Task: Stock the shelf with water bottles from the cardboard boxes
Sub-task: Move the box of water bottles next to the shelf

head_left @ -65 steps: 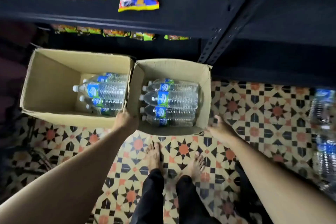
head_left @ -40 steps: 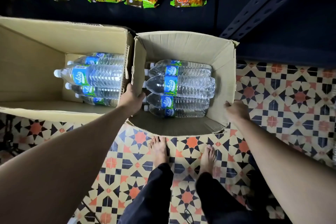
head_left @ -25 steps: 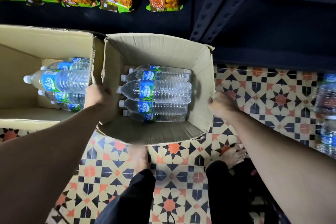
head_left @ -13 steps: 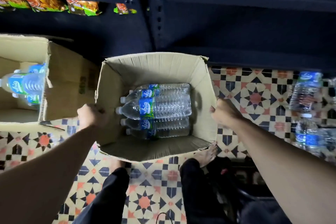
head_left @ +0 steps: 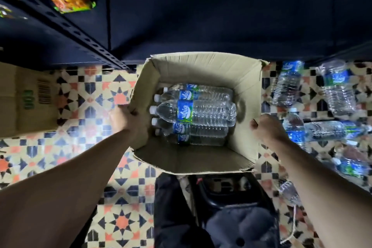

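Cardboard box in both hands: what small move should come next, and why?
Probably set the cardboard box down on the tiled floor before the shelf and release: left hand and right hand both grip its walls, so neither can lift a bottle.

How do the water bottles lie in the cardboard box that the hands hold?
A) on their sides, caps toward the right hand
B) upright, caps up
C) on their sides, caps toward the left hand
C: the water bottles lie sideways in the cardboard box, white caps beside the left hand.
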`<action>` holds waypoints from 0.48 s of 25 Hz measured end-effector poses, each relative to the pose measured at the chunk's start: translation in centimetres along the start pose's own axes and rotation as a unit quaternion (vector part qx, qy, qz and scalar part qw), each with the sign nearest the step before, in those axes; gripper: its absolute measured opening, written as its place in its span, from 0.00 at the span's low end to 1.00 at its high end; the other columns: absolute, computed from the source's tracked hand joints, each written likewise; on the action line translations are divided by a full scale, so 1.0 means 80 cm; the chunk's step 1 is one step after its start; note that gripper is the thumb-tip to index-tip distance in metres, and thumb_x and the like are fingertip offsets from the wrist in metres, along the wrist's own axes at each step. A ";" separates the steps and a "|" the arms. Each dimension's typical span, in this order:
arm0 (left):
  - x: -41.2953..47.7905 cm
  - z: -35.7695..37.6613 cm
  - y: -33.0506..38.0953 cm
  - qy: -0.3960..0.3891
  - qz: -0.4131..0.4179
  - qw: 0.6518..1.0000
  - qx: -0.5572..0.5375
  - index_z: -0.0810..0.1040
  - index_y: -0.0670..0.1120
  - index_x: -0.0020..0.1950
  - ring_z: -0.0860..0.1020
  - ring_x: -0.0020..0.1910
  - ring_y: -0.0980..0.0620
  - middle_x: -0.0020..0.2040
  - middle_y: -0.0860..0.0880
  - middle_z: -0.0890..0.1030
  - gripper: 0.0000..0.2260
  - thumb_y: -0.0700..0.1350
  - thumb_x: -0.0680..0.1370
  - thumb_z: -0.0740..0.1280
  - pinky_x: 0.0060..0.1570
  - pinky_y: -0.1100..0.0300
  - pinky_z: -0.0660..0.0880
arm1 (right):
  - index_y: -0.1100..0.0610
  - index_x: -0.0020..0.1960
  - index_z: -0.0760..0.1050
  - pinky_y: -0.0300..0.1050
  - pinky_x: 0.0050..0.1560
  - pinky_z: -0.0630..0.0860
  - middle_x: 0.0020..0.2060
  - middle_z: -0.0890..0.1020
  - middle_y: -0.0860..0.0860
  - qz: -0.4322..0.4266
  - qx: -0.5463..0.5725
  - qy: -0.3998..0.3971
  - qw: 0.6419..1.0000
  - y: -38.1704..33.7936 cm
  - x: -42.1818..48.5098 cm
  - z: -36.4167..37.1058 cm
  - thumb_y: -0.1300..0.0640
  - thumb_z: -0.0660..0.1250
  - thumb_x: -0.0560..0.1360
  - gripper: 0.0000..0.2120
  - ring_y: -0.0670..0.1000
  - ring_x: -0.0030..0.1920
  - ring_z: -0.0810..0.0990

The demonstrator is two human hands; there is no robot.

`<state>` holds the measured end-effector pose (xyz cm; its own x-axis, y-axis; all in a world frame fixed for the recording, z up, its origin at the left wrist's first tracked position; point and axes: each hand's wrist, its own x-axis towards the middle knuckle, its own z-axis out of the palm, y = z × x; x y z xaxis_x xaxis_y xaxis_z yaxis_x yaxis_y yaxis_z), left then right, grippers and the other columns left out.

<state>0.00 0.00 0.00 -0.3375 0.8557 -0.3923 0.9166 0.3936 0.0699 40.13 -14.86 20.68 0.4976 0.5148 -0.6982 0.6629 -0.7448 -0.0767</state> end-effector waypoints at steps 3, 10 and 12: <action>-0.061 -0.028 0.069 -0.045 0.025 0.998 -0.024 0.78 0.50 0.39 0.78 0.32 0.47 0.32 0.51 0.78 0.14 0.60 0.67 0.64 0.34 0.61 0.76 | 0.69 0.52 0.76 0.42 0.42 0.71 0.46 0.79 0.65 0.007 -0.011 0.012 1.000 0.043 0.025 -0.023 0.54 0.58 0.83 0.17 0.57 0.41 0.76; -0.137 -0.073 0.177 -0.079 0.042 0.995 -0.042 0.82 0.40 0.51 0.81 0.47 0.37 0.46 0.38 0.82 0.15 0.50 0.75 0.66 0.43 0.54 0.75 | 0.71 0.55 0.76 0.51 0.53 0.76 0.55 0.79 0.70 0.040 0.013 0.067 0.997 0.089 0.071 -0.058 0.54 0.60 0.82 0.19 0.66 0.55 0.79; -0.142 -0.076 0.191 -0.079 0.030 0.996 -0.040 0.82 0.39 0.53 0.81 0.50 0.37 0.49 0.37 0.83 0.13 0.47 0.77 0.66 0.43 0.55 0.72 | 0.72 0.57 0.75 0.53 0.54 0.76 0.55 0.78 0.71 0.040 0.007 0.067 0.997 0.090 0.073 -0.061 0.54 0.58 0.83 0.20 0.67 0.56 0.79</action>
<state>16.56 -1.65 11.09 -0.2390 0.8172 -0.5244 0.9121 0.3743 0.1675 50.56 -15.14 19.49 0.6201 0.5041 -0.6012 0.6097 -0.7919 -0.0351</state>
